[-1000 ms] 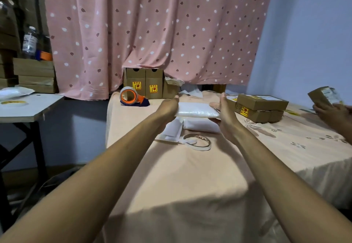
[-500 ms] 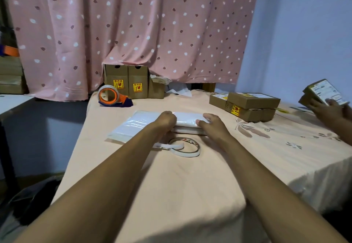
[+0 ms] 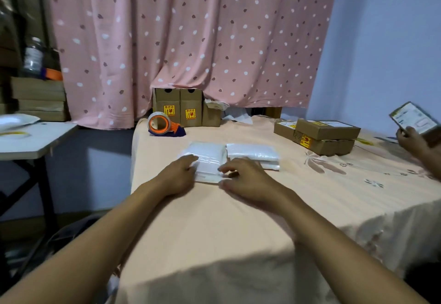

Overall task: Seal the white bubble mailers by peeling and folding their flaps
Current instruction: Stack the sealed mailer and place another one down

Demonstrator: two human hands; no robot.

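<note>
A white bubble mailer [image 3: 208, 158] lies flat on the peach tablecloth [image 3: 214, 227], right in front of me. My left hand [image 3: 177, 176] rests on its left edge with the fingers laid over the top. My right hand [image 3: 243, 177] is at its near right corner, thumb and fingers pinching the edge there. Touching it on the right is a small stack of other white mailers [image 3: 253, 154], with no hand on it.
An orange tape dispenser [image 3: 160, 124] and upright brown boxes [image 3: 177, 110] stand at the back by the pink curtain. Flat brown boxes [image 3: 327, 135] are stacked at the right. Another person's hand [image 3: 411, 140] holds a labelled box at the far right. A side table [image 3: 31, 138] stands to the left.
The mailer I held up between both hands has come down onto the table, left of the stack. Both hands have drawn back to its near edge.
</note>
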